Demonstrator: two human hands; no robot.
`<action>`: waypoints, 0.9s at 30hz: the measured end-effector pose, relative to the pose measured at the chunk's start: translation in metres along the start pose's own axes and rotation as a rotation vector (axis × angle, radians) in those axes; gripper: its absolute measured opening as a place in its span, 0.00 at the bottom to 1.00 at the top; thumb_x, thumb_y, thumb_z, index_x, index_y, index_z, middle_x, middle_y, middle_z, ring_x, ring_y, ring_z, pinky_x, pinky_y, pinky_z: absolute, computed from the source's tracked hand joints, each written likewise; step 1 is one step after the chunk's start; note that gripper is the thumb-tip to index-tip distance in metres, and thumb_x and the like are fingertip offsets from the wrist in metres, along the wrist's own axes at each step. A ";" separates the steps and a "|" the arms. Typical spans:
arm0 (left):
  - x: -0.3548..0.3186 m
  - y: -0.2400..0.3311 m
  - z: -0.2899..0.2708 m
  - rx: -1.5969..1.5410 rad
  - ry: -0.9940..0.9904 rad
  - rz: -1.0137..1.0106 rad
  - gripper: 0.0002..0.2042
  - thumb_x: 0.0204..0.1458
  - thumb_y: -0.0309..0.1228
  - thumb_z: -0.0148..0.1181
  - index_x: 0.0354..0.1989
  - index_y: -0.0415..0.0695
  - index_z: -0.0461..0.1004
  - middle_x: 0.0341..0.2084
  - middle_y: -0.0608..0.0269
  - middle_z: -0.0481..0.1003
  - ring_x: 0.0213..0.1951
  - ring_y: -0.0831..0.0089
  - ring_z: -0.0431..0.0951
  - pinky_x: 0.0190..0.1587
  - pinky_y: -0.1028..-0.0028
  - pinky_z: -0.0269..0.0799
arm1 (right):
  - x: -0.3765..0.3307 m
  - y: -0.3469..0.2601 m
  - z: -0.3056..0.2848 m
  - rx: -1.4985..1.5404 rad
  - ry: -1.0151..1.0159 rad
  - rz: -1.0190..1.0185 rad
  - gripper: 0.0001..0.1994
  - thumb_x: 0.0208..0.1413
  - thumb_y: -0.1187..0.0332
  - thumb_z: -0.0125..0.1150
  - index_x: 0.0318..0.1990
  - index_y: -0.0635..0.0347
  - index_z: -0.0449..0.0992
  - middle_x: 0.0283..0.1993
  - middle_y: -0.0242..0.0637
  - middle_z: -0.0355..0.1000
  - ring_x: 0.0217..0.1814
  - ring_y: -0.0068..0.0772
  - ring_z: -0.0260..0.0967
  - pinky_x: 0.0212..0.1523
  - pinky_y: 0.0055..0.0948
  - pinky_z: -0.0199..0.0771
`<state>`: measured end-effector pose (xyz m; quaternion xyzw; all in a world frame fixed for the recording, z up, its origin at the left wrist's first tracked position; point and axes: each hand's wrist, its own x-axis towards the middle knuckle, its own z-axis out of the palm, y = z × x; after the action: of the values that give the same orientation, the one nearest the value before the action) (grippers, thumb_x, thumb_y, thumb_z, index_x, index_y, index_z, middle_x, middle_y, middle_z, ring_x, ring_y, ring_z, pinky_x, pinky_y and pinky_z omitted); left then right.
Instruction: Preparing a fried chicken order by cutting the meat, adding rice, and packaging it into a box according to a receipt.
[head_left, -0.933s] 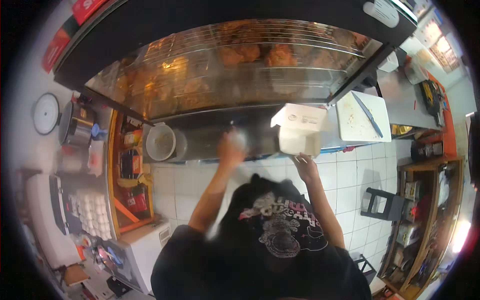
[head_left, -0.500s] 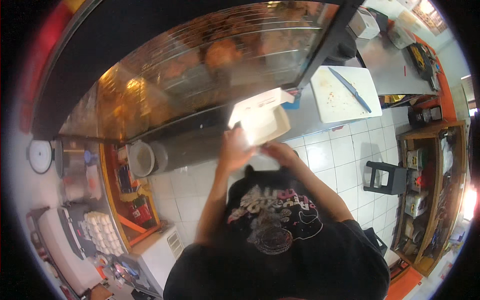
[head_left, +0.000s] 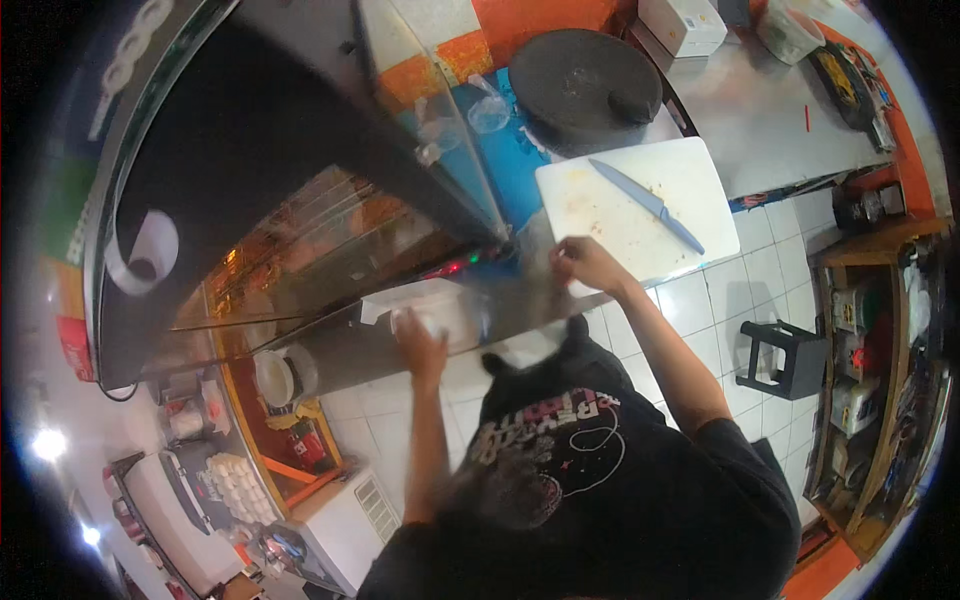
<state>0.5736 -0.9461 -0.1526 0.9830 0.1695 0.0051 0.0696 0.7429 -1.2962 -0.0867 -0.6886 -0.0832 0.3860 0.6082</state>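
Note:
My left hand (head_left: 420, 347) reaches forward, blurred, and rests on a white open box (head_left: 425, 305) lying on the steel ledge (head_left: 520, 300) below the glass warming cabinet (head_left: 300, 255). My right hand (head_left: 585, 263) sits with curled fingers over the near left corner of a white cutting board (head_left: 625, 225); whether it grips anything is unclear. A blue knife (head_left: 648, 205) lies diagonally across the board, apart from the hand. My black printed shirt fills the lower middle of the picture.
A round black pan (head_left: 585, 85) sits beyond the board on the steel counter (head_left: 760, 120), with white boxes (head_left: 680, 22) behind it. A black stool (head_left: 782, 358) stands on the white tiled floor at right, next to wooden shelves (head_left: 865, 340). A white bucket (head_left: 272, 378) is lower left.
The view has swung right. The white box, held up in both hands before, now lies on the ledge under my left hand. My right hand has moved to the cutting board.

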 end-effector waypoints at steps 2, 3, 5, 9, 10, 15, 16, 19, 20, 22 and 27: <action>-0.021 0.003 -0.016 0.035 0.157 0.056 0.39 0.45 0.38 0.70 0.65 0.36 0.59 0.61 0.38 0.59 0.67 0.43 0.56 0.65 0.54 0.59 | 0.038 -0.008 -0.014 -0.035 0.186 -0.117 0.09 0.57 0.70 0.56 0.39 0.67 0.76 0.26 0.41 0.77 0.29 0.31 0.77 0.32 0.28 0.76; -0.032 0.006 -0.024 0.040 0.091 -0.011 0.39 0.45 0.38 0.70 0.65 0.36 0.59 0.61 0.38 0.59 0.67 0.43 0.56 0.65 0.54 0.59 | 0.062 -0.013 -0.021 -0.148 0.225 -0.139 0.10 0.57 0.68 0.57 0.41 0.65 0.77 0.28 0.42 0.78 0.31 0.34 0.78 0.34 0.32 0.77; -0.058 0.011 -0.040 -0.152 -0.017 -0.093 0.37 0.49 0.38 0.68 0.65 0.37 0.59 0.62 0.38 0.57 0.65 0.42 0.57 0.65 0.53 0.59 | 0.120 -0.026 -0.028 -0.319 0.397 -0.280 0.13 0.55 0.67 0.59 0.44 0.64 0.77 0.34 0.46 0.78 0.37 0.40 0.78 0.39 0.37 0.77; -0.121 0.023 -0.057 -0.369 -0.188 -0.125 0.34 0.52 0.41 0.66 0.65 0.43 0.61 0.62 0.39 0.58 0.64 0.42 0.60 0.64 0.52 0.61 | 0.241 -0.043 -0.043 -0.770 0.650 -0.573 0.15 0.50 0.65 0.63 0.44 0.63 0.78 0.42 0.54 0.76 0.50 0.51 0.73 0.50 0.44 0.73; -0.135 0.024 -0.060 -0.393 -0.279 -0.144 0.34 0.51 0.42 0.67 0.65 0.44 0.62 0.62 0.39 0.58 0.63 0.43 0.61 0.62 0.54 0.64 | 0.264 -0.038 -0.041 -0.771 0.636 -0.587 0.15 0.50 0.65 0.63 0.44 0.63 0.78 0.42 0.54 0.76 0.50 0.51 0.73 0.50 0.44 0.73; -0.200 0.037 -0.057 -0.490 -0.315 -0.393 0.32 0.52 0.42 0.66 0.63 0.41 0.64 0.56 0.46 0.66 0.55 0.55 0.71 0.56 0.63 0.71 | 0.345 -0.012 -0.055 -1.115 0.433 -0.265 0.18 0.60 0.68 0.47 0.55 0.61 0.72 0.60 0.51 0.68 0.62 0.55 0.65 0.62 0.50 0.65; -0.212 0.039 -0.058 -0.462 -0.393 -0.454 0.33 0.53 0.46 0.64 0.64 0.43 0.63 0.58 0.48 0.66 0.59 0.55 0.68 0.60 0.62 0.68 | 0.346 -0.003 -0.062 -1.267 0.437 -0.379 0.19 0.60 0.67 0.48 0.58 0.62 0.70 0.60 0.49 0.69 0.64 0.54 0.63 0.63 0.53 0.64; -0.233 0.046 -0.066 -0.423 -0.375 -0.549 0.33 0.53 0.44 0.65 0.64 0.42 0.62 0.60 0.48 0.65 0.60 0.53 0.68 0.60 0.62 0.68 | 0.356 -0.002 -0.070 -1.397 0.579 -0.328 0.15 0.60 0.67 0.48 0.49 0.60 0.77 0.55 0.45 0.72 0.63 0.53 0.64 0.57 0.54 0.69; -0.236 0.046 -0.070 -0.409 -0.337 -0.472 0.33 0.54 0.42 0.65 0.65 0.42 0.61 0.59 0.48 0.66 0.58 0.55 0.70 0.60 0.62 0.68 | 0.351 -0.004 -0.073 -1.442 0.608 -0.348 0.13 0.60 0.68 0.48 0.45 0.60 0.79 0.55 0.45 0.72 0.63 0.52 0.64 0.55 0.52 0.70; -0.239 0.053 -0.078 -0.505 -0.303 -0.544 0.28 0.57 0.39 0.62 0.64 0.42 0.64 0.56 0.48 0.69 0.55 0.59 0.73 0.57 0.63 0.71 | 0.336 -0.016 -0.078 -1.475 0.568 -0.278 0.12 0.56 0.66 0.55 0.42 0.61 0.80 0.50 0.46 0.75 0.59 0.48 0.68 0.53 0.46 0.73; -0.202 0.072 -0.103 -0.655 -0.148 -0.344 0.16 0.56 0.28 0.61 0.52 0.38 0.75 0.52 0.53 0.76 0.52 0.64 0.76 0.53 0.66 0.73 | 0.212 -0.041 -0.064 -0.762 0.916 -0.775 0.09 0.51 0.65 0.66 0.35 0.61 0.79 0.36 0.46 0.77 0.40 0.49 0.75 0.43 0.43 0.73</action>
<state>0.4035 -1.0664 -0.0377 0.8636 0.3161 -0.0238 0.3921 0.9434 -1.2120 -0.1437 -0.8673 -0.1873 -0.2425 0.3923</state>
